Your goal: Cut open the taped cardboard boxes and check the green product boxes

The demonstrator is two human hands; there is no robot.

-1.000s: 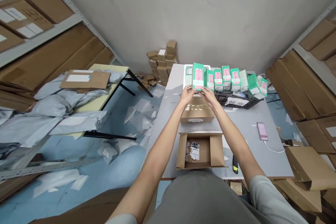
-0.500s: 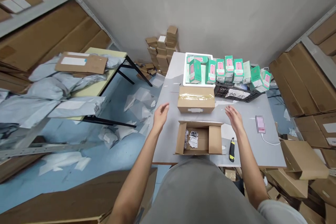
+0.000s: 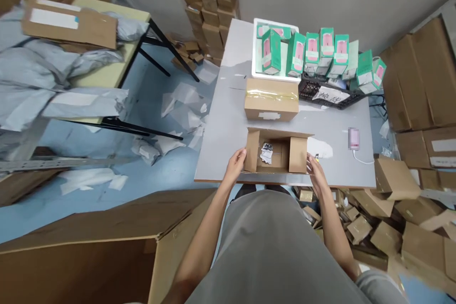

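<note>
An open cardboard box [image 3: 277, 154] with crumpled white paper inside sits at the near edge of the grey table [image 3: 221, 137]. My left hand [image 3: 235, 165] grips its left side and my right hand [image 3: 316, 172] grips its right side. Behind it lies a taped, closed cardboard box [image 3: 271, 99]. Several green and pink product boxes [image 3: 313, 54] stand at the table's far end, some in a white tray [image 3: 257, 74].
A black basket [image 3: 327, 99] and a pink phone [image 3: 354, 138] with a cable lie on the right. Small cartons are stacked by the wall, grey mailers cover a yellow table at left, and flattened boxes litter the floor at right.
My hands let go of a green box at the far end, drew back, and now hold the open box by its sides. The view has tilted downward.
</note>
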